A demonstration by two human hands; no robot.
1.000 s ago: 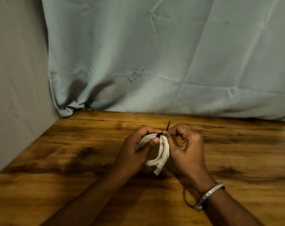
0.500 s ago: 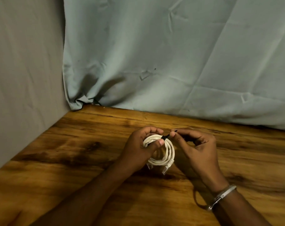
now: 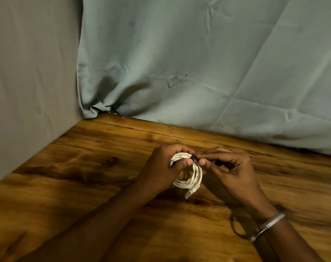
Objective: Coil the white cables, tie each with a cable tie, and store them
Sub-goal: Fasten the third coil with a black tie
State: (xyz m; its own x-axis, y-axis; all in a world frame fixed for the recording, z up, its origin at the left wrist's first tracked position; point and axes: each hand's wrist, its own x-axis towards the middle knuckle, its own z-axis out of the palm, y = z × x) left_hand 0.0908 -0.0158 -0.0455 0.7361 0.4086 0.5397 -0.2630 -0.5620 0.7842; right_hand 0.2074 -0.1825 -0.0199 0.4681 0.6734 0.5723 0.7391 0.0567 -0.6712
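A coiled white cable (image 3: pixel 195 177) hangs just above the wooden table (image 3: pixel 85 167), its clear plug pointing down. My left hand (image 3: pixel 166 168) grips the coil's top left, thumb pressed on the strands. A black cable tie (image 3: pixel 193 158) is wrapped round the top of the coil. My right hand (image 3: pixel 229 171) pinches the tie's tail between thumb and forefinger right beside the tie's head; most of the tail is hidden in the fingers.
A pale green cloth (image 3: pixel 198 72) hangs along the table's far edge, and a grey wall (image 3: pixel 28 72) closes the left side. A silver bracelet (image 3: pixel 268 225) sits on my right wrist. Bare wood lies to the left and right of my hands.
The tie's tail, which stood upright, has been pulled rightward into my right hand, and the tie sits tighter on the coil. The view has shifted so the hands appear further right.
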